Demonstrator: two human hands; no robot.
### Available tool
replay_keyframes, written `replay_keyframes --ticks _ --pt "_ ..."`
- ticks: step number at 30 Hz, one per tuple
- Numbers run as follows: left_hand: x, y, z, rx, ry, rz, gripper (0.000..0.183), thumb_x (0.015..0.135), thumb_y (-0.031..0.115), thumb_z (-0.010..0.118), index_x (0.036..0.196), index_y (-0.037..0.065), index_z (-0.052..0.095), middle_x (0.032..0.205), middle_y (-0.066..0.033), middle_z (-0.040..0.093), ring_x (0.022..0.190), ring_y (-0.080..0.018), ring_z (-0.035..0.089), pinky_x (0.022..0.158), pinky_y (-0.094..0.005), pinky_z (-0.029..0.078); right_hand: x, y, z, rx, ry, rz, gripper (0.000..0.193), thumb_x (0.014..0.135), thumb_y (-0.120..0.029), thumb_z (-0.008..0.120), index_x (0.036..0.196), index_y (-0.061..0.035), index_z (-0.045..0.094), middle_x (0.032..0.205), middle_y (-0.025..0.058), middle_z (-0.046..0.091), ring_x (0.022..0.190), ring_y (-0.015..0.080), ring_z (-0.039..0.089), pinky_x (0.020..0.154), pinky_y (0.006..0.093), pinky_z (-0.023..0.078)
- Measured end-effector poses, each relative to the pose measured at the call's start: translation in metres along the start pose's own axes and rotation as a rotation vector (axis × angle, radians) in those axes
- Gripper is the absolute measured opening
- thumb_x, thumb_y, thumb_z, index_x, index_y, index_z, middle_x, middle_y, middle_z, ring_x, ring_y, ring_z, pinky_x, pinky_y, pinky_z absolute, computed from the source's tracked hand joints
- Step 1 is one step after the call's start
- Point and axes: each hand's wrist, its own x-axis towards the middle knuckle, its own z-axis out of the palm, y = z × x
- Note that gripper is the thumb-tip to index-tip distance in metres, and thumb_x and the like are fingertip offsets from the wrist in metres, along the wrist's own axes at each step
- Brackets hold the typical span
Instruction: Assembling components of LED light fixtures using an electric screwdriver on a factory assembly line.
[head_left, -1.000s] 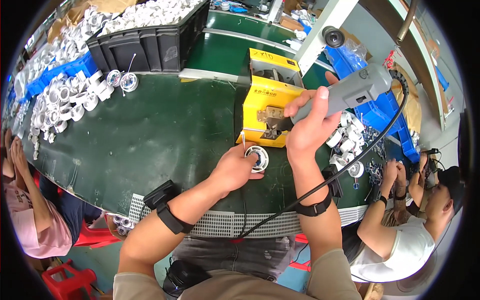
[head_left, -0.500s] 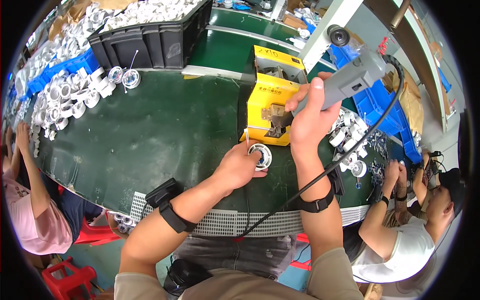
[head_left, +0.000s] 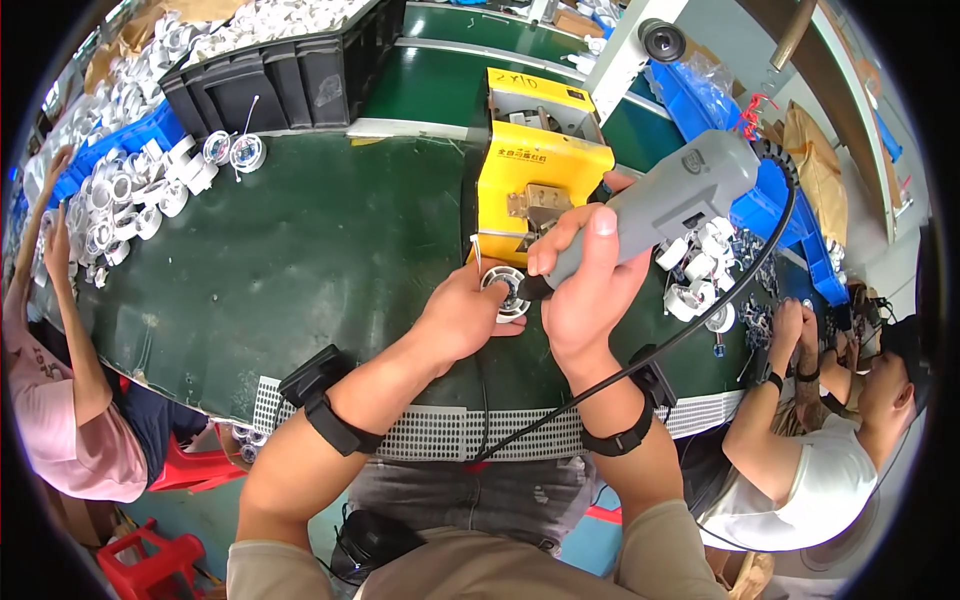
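Observation:
Near the table's front, my left hand [head_left: 462,318] is closed on the edge of a round white plastic housing [head_left: 515,309] with a dark circuit board inside. A thin white wire stands up beside its fingers. My right hand [head_left: 592,290] grips a grey electric screwdriver [head_left: 668,202], tilted down to the left. Its dark tip reaches the right side of the housing; the exact contact point is too small to tell. Just beyond both hands stands a yellow and black screw-feeding machine [head_left: 545,165] with a metal block on its front.
A black crate [head_left: 270,85] of white parts stands back left, with white ring parts [head_left: 125,205] piled beside it. More white housings [head_left: 700,265] lie right, near blue bins [head_left: 775,200]. The screwdriver's black cable [head_left: 690,325] crosses my right forearm. People work on both sides.
My right hand has brought the screwdriver from the yellow machine's front down and left to the housing. My left hand keeps its hold on the housing. The person at left has raised their hands.

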Motion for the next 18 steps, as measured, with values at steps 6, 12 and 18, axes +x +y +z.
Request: replay_keyframes --ticks 6,12,18 --pt "-0.0012 0.0019 0.0006 -0.01 -0.003 -0.007 0.032 0.098 0.006 0.04 0.126 -0.008 0.042 0.113 -0.0137 0.054 0.098 -0.0231 0.063 0.088 -0.0385 0.057 -0.0007 0.0035 -0.0008 -0.022 -0.005 0.025 0.038 0.096 -0.024 0.047 0.122 0.0003 0.034 0.067 0.0079 0.049 0.05 0.0145 0.049 0.049 0.0286 0.045" --pt "-0.0023 0.0 0.0026 -0.031 0.056 0.003 0.03 0.097 0.009 0.041 0.122 -0.005 0.049 0.108 -0.0133 0.059 0.087 -0.0204 0.065 0.076 -0.0319 0.058 -0.0019 0.0076 -0.0008 -0.057 -0.033 0.022 0.034 0.096 -0.024 0.047 0.118 -0.0001 0.036 0.065 0.0085 0.049 0.05 0.0151 0.049 0.049 0.029 0.045" --pt "-0.0008 0.0063 0.0002 -0.006 0.01 -0.056 0.032 0.098 0.009 0.04 0.125 -0.007 0.044 0.108 -0.0148 0.059 0.091 -0.0235 0.065 0.083 -0.0348 0.058 0.0041 0.0022 -0.0025 -0.018 -0.015 0.0 0.039 0.097 -0.026 0.046 0.121 0.002 0.034 0.065 0.0083 0.049 0.05 0.0159 0.05 0.049 0.0295 0.046"
